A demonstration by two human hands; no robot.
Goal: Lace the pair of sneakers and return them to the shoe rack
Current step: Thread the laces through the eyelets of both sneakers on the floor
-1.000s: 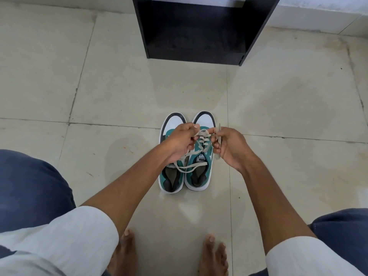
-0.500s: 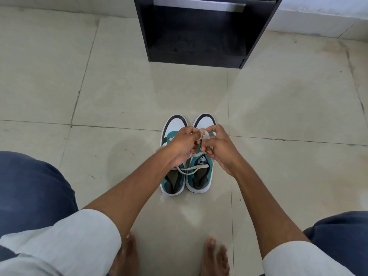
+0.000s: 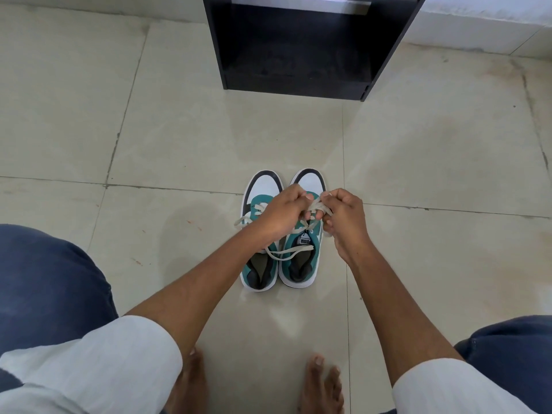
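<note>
Two teal, white and black sneakers stand side by side on the floor, toes pointing away from me: the left sneaker point(image 3: 259, 264) and the right sneaker point(image 3: 301, 264). A cream lace point(image 3: 286, 254) runs across the right sneaker's opening. My left hand point(image 3: 280, 213) and my right hand point(image 3: 343, 218) hover over the right sneaker's eyelets, both pinching loops of that lace between them. A lace loop of the left sneaker point(image 3: 243, 220) sticks out to the left. The black shoe rack point(image 3: 298, 49) stands beyond, its lower shelf bare.
Pale tiled floor point(image 3: 149, 138) surrounds the shoes. My bare feet point(image 3: 319, 383) and blue-clad knees frame the bottom of the view. A white wall base point(image 3: 484, 28) runs behind the rack on the right.
My hands came together over the right sneaker, then drew slightly apart with the lace looped between them. The view has tilted a little, so the rack shows more.
</note>
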